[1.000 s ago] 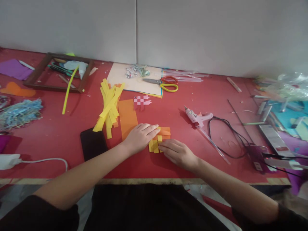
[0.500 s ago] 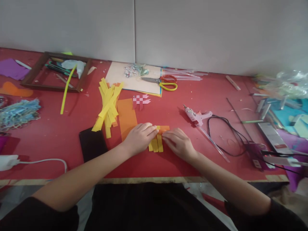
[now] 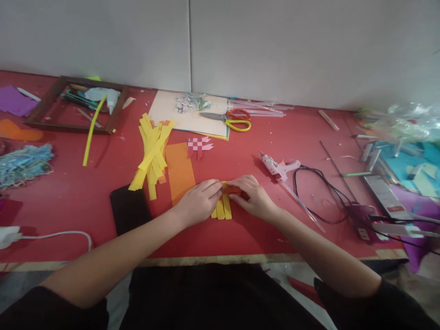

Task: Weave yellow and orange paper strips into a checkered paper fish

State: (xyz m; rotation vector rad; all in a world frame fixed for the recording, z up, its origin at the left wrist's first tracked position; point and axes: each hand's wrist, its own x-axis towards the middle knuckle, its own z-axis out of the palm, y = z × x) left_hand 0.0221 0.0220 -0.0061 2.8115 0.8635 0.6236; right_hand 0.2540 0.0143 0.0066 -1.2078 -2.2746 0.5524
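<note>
Paper strips (image 3: 222, 207), yellow crossed by orange, are pinned flat on the red table (image 3: 85, 197) between both hands: left hand (image 3: 197, 200) pressing from the left, right hand (image 3: 252, 197) pinching the orange ends; yellow tails run toward the body.

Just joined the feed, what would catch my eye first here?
Both hands, left hand and right hand, meet on a woven yellow-and-orange paper piece at the red table's near middle. Behind-left lies a pile of yellow strips; a pink glue gun lies to the right.
</note>
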